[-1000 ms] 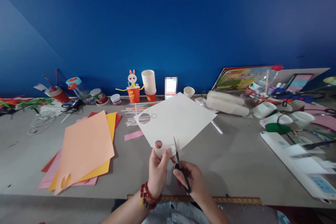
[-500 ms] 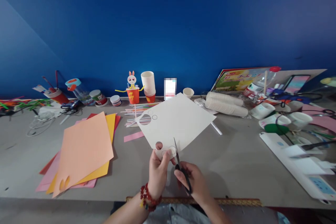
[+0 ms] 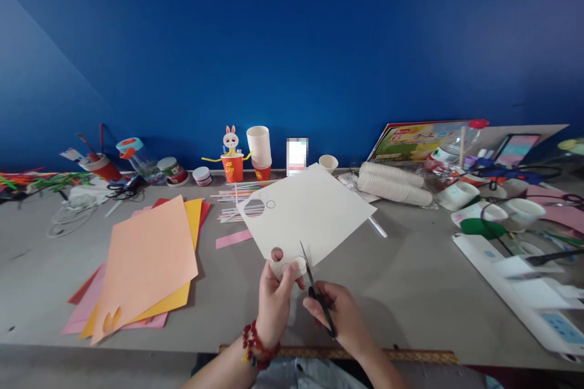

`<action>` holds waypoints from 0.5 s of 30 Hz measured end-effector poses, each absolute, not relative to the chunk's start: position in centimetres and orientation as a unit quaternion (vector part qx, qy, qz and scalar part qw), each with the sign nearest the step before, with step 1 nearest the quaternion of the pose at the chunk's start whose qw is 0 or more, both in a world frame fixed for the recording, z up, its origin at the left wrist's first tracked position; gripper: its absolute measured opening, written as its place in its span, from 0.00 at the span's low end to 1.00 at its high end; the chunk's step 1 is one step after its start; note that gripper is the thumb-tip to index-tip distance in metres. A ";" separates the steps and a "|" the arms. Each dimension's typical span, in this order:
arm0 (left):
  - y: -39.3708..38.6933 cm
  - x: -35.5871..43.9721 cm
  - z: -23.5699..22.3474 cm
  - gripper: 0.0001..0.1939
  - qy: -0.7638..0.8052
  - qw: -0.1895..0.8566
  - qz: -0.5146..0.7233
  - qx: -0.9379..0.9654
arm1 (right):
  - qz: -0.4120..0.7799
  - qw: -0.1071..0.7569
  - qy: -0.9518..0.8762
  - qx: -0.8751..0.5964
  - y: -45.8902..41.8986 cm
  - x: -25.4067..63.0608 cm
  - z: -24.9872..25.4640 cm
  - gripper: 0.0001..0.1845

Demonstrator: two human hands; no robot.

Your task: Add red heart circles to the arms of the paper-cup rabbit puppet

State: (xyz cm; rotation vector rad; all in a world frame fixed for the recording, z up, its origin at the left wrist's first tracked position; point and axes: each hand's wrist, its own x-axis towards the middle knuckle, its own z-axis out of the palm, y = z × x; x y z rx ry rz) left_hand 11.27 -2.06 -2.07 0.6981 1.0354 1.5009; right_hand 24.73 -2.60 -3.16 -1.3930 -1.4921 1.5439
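The left hand (image 3: 277, 292) pinches the white paper (image 3: 314, 213) at its near corner, and the right hand (image 3: 336, 314) grips black-handled scissors (image 3: 322, 307) just beside that pinch. The sheet extends away over the tabletop (image 3: 410, 292), with bare surface between its right corner and the near edge.

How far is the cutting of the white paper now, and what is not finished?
Partly done, it seems: the white paper has a large hole near its left corner. In progress: the left hand grips the near edge, and the right hand holds the scissors beside a pencilled circle. Apparently left: that circle and the two small outlines by the hole.
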 end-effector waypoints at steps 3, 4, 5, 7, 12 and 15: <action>-2.1 11.1 -1.8 0.19 0.440 0.564 0.633 0.297 | 0.596 0.276 -0.553 -0.512 -2.5 25.1 -3.2 0.32; -2.0 11.1 -1.8 0.20 0.440 0.565 0.632 0.297 | 0.600 0.273 -0.552 -0.510 -2.4 25.2 -3.3 0.31; -2.0 11.0 -1.7 0.20 0.440 0.567 0.631 0.297 | 0.601 0.271 -0.553 -0.509 -2.4 25.2 -3.3 0.31; -2.0 11.0 -1.8 0.20 0.439 0.568 0.628 0.300 | 0.599 0.265 -0.555 -0.513 -2.4 25.3 -3.3 0.31; -1.8 10.9 -2.0 0.19 0.446 0.564 0.623 0.307 | 0.596 0.259 -0.558 -0.516 -2.4 25.3 -3.3 0.31; -1.8 11.0 -1.8 0.19 0.446 0.563 0.623 0.309 | 0.590 0.259 -0.562 -0.519 -2.3 25.3 -3.1 0.32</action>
